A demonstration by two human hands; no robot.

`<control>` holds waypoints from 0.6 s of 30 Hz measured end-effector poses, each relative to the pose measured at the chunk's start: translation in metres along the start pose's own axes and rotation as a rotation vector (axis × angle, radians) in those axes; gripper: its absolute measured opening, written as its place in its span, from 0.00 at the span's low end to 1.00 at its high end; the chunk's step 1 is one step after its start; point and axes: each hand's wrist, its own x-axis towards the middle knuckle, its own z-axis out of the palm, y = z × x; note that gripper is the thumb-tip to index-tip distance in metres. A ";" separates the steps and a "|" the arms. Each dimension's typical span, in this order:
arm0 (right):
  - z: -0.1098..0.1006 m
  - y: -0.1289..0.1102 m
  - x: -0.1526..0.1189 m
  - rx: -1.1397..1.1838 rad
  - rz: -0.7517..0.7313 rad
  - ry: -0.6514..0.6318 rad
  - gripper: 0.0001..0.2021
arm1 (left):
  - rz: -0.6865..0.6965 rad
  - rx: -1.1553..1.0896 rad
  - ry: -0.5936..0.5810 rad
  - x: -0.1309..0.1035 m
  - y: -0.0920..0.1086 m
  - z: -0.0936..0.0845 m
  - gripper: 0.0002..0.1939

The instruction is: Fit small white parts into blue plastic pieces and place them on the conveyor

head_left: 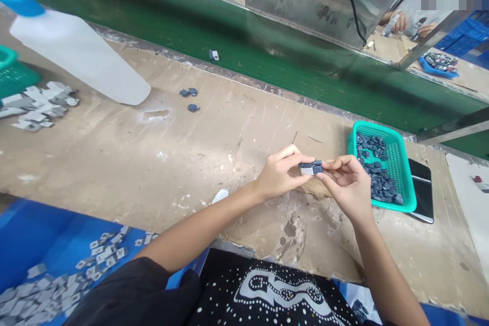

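Observation:
Between my two hands, above the worn table, is a small dark blue and white plastic part (311,168). My left hand (281,172) pinches its left end between thumb and fingers. At the other end, the thumb and fingertips of my right hand (348,183) close on the dark blue side. Just right of my right hand, a green basket (407,173) holds many small dark blue pieces (382,183). Whether the held part is one piece or several fitted together, I cannot tell.
A white bottle (84,56) with a blue top leans at left, near piled white-grey pieces (42,104). Dark pieces (193,107) lie mid-table. A phone (422,191) is partly under the basket. A blue bin (23,234) with grey parts sits below; another person's hands (401,21) work beyond.

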 end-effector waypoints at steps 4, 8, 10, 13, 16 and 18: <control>-0.010 -0.002 0.000 0.283 0.179 -0.160 0.11 | 0.107 -0.047 -0.073 0.003 0.013 -0.004 0.15; -0.016 -0.012 -0.010 0.505 0.389 -0.467 0.27 | 0.188 -0.089 -0.111 0.005 0.034 -0.009 0.19; -0.014 -0.019 -0.019 0.552 0.366 -0.464 0.29 | 0.235 -0.104 -0.103 0.005 0.044 -0.011 0.21; -0.010 -0.026 -0.029 0.506 0.265 -0.378 0.24 | 0.307 -0.091 -0.114 0.010 0.052 -0.010 0.21; -0.015 -0.024 -0.023 0.218 0.138 -0.272 0.19 | 0.293 -0.033 -0.236 0.028 0.041 -0.004 0.16; -0.029 -0.017 -0.012 -0.145 0.044 -0.191 0.21 | 0.267 0.052 -0.328 0.051 0.021 -0.002 0.13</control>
